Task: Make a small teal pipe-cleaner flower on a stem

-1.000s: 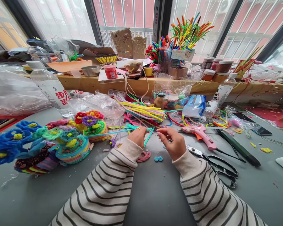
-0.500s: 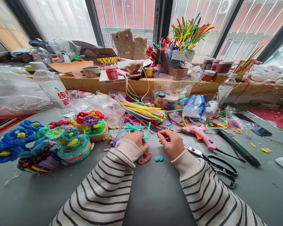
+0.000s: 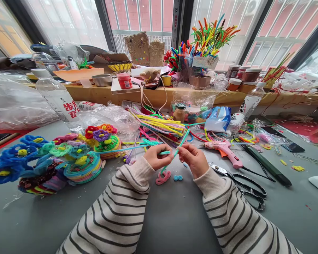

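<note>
Between my hands runs a mint-green pipe cleaner (image 3: 183, 137), its upper end pointing up and to the right. My left hand (image 3: 158, 157) is closed on it, with a bent part of it showing at the fingers. My right hand (image 3: 193, 159) pinches the same pipe cleaner between thumb and fingertips. Just below the left hand lies a pink looped pipe-cleaner piece (image 3: 163, 177); the green end hangs down over it. A small blue coiled piece (image 3: 178, 177) rests on the table to its right.
To the right lie a pink glue gun (image 3: 230, 153) and black-handled scissors (image 3: 243, 187). Pipe-cleaner flowers (image 3: 22, 152) stand at left. A bundle of pipe cleaners (image 3: 161, 123) lies behind my hands, near a small brown jar (image 3: 179, 112). A bottle (image 3: 57, 95) stands back left.
The green pipe cleaner has swung to the right and is now held by both hands. My right hand has closed on it, and my left hand has turned and moved slightly right.
</note>
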Motion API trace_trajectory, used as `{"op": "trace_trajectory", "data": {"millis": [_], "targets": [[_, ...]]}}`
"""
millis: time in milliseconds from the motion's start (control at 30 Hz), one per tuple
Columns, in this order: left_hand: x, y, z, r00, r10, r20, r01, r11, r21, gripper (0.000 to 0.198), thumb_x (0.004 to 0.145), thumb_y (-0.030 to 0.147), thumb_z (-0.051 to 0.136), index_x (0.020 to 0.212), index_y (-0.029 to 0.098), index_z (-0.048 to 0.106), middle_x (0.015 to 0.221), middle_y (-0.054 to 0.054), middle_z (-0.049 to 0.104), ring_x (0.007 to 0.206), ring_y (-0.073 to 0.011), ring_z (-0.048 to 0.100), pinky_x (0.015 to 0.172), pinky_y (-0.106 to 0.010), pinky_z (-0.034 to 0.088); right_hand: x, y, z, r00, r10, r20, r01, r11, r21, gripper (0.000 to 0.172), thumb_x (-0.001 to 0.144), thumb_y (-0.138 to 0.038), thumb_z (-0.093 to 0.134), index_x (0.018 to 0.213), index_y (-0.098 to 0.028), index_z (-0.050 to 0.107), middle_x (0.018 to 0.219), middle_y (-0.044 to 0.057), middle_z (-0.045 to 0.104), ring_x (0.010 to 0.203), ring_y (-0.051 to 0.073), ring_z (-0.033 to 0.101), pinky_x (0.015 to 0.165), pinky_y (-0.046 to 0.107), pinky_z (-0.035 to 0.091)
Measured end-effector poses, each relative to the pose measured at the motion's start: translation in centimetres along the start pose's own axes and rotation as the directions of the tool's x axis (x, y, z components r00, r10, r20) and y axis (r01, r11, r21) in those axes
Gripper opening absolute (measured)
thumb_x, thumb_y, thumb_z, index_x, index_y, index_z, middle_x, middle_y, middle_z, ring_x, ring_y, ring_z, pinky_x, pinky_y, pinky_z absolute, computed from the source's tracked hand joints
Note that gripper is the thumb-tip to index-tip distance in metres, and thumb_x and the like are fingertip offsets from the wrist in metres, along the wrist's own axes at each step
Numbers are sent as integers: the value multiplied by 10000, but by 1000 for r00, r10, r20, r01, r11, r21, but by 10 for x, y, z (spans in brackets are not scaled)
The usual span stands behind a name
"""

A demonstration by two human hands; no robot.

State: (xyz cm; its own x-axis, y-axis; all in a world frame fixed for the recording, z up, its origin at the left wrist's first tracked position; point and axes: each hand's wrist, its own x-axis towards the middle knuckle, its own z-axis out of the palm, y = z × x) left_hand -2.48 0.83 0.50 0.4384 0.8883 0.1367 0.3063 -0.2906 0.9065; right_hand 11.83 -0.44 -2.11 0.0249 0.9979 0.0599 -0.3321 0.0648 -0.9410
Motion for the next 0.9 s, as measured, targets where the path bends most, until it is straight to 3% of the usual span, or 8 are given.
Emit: {"op": "trace_trajectory", "data": {"millis": [133,200,333,500,667,767,900], "targets": [[2,1,-5,986,-69,-152,65,997,-30,256,692,376,443,598,149,513,432,47,411,421,-63,366,453,-186,323,2,-3,-3,971,88,-221,-31,967,252,157,554,-222,649,648,-171,535,616,-24,629,467,55,538,397,137,430],[2,1,-4,987,-63,-149,66,998,10,267,689,389,456,616,149,549,474,26,491,449,-73,409,489,-191,347,3,-4,-6,961,95,-260,-14,956,294,150,566,-207,643,650,-169,524,702,5,657,514,63,577,424,123,459],[2,1,-1,996,10,-85,-3,997,77,240,667,371,502,621,157,601,624,-14,612,567,-103,498,577,-196,386,3,-5,-8,967,78,-244,4,948,319,132,579,-194,629,623,-167,508,719,19,667,594,95,617,472,124,494],[1,1,-2,988,25,-152,-10,995,100,273,710,362,447,652,164,624,564,-9,608,479,-92,474,492,-192,378,3,-5,-8,972,104,-211,-31,946,323,122,594,-212,618,628,-166,509,639,7,662,556,99,620,446,119,494],[0,4,-2,969,5,-246,-13,999,-32,214,606,318,584,758,169,609,708,-22,636,638,-123,560,587,-193,418,2,-5,-7,971,85,-223,-9,947,321,93,610,-197,603,622,-165,516,639,2,662,571,96,621,471,116,499],[0,2,-2,946,-24,-324,20,1000,-14,202,615,347,569,677,157,595,624,-21,628,510,-94,517,520,-193,404,2,-6,-6,970,99,-222,-20,942,336,104,595,-195,612,615,-163,516,631,4,660,572,103,622,467,125,501],[1,0,-3,921,-99,-376,95,995,-29,223,615,376,558,641,155,578,592,-9,625,315,-40,345,354,-190,307,1,-8,-5,975,119,-187,-43,930,365,124,580,-202,626,622,-171,513,613,-6,658,568,93,618,485,123,497]]}}
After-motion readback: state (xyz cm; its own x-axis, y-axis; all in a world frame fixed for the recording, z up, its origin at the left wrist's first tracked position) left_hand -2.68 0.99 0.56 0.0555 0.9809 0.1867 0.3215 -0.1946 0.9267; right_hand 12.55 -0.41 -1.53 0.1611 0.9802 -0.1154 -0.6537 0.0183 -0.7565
